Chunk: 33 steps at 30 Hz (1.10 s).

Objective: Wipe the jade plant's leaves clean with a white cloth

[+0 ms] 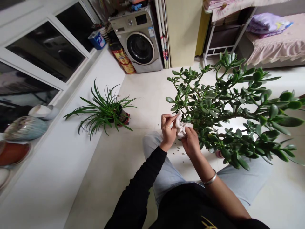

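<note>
A crumpled white cloth [181,129] is held between my two hands, at the left edge of a large jade plant [221,101]. My left hand [168,129], in a black sleeve, pinches the cloth from the left with bent fingers. From below and the right, my right hand [191,141] grips it, with a silver bangle on that forearm. Plant leaves touch or overlap the cloth's right side; I cannot tell whether a leaf lies inside it. Most of the jade plant's pot is hidden by foliage.
A spiky green potted plant [105,111] stands on the floor at left. Several small dark bits [183,153] lie on the pale floor between my knees. A washing machine [140,44] stands at the back. Pots such as a blue-white one [26,128] line the windowsill.
</note>
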{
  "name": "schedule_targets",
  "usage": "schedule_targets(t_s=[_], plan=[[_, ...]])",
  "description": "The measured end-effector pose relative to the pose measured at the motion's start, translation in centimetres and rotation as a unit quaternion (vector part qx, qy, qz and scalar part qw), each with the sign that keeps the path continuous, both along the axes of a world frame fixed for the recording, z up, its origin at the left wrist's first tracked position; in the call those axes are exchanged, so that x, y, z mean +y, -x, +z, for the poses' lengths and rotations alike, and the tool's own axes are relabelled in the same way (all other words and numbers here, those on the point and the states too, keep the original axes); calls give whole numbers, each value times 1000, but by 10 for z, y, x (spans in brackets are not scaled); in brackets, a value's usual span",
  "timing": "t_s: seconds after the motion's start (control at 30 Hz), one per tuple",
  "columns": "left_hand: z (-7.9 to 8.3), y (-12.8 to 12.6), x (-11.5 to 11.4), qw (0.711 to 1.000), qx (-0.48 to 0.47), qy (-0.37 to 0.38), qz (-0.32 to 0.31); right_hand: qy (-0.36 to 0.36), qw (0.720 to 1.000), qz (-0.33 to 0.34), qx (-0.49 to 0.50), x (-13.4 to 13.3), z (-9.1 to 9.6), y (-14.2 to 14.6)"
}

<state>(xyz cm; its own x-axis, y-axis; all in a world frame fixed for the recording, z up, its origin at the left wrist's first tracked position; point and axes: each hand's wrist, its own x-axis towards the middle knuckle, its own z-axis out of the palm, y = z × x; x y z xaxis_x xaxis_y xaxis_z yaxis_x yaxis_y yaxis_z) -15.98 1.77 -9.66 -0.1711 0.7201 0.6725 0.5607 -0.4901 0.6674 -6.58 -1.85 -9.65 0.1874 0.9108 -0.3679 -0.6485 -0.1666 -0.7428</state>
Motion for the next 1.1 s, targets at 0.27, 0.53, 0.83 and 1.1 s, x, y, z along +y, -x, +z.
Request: schedule_targets(t_s=[0.27, 0.53, 0.83, 1.1], plan=[[-22, -15, -17, 975, -181, 127, -8, 21, 991, -131, -26, -12, 17, -13], [-10, -37, -25, 982, -122, 146, -18, 27, 973, -205, -99, 22, 5, -36], [-2, -48, -3, 988, -16, 145, -50, -39, 966, -170, -192, 41, -9, -41], [8, -53, 7, 982, 2, 185, -47, -52, 960, -160, -223, 51, -14, -41]])
